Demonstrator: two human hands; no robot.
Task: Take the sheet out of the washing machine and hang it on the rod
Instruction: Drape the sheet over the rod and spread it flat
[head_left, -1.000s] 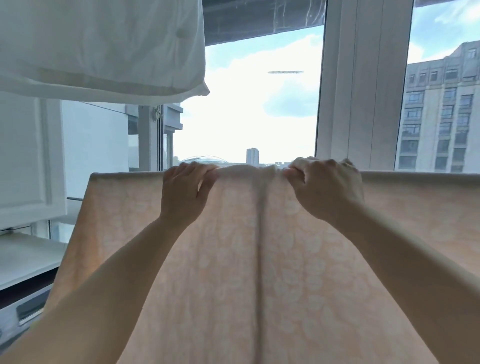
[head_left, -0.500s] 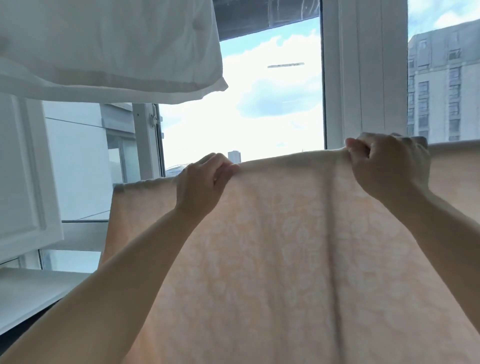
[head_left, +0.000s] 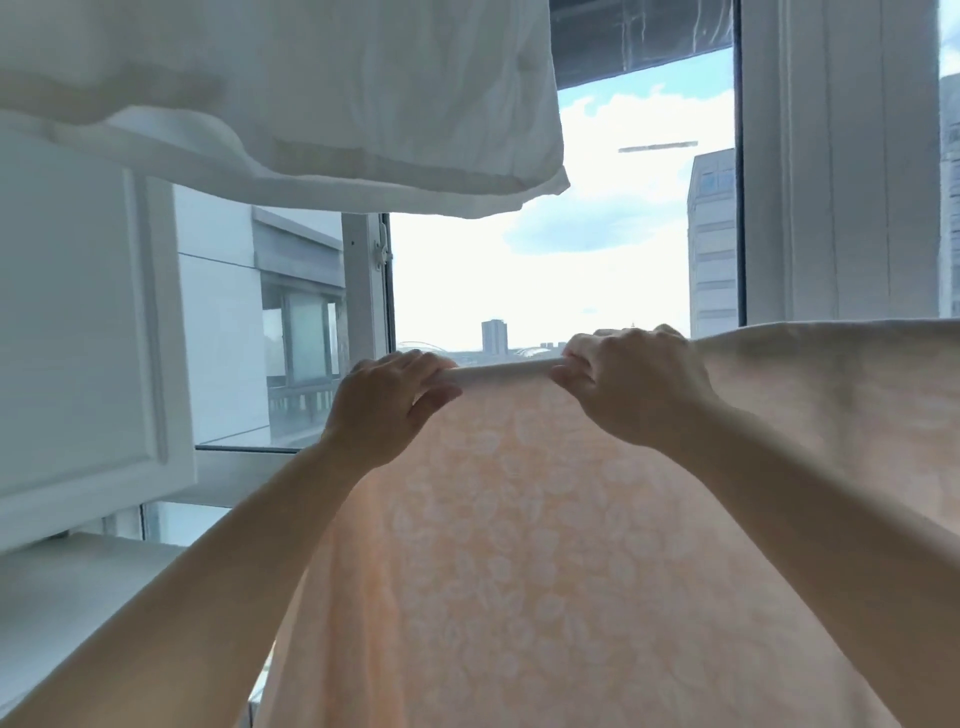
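Bright window, white cabinet

Strong daylight through window, sky blown out; foreground backlit, soft; wide-angle bending at edges.

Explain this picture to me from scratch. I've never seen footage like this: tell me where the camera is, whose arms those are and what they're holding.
There is no machine here. The single view comes from a camera worn on a person's head, looking forward past their own arms toward a window with sky and buildings beyond. The left hand and the right hand are raised close together, each gripping the top edge of a peach sheet with a pale leafy pattern. The sheet hangs down in front of the person and runs off to the right. The fold between the hands may cover a rod, but I cannot tell. Above left hangs a white cloth, and a white cabinet stands at the left.
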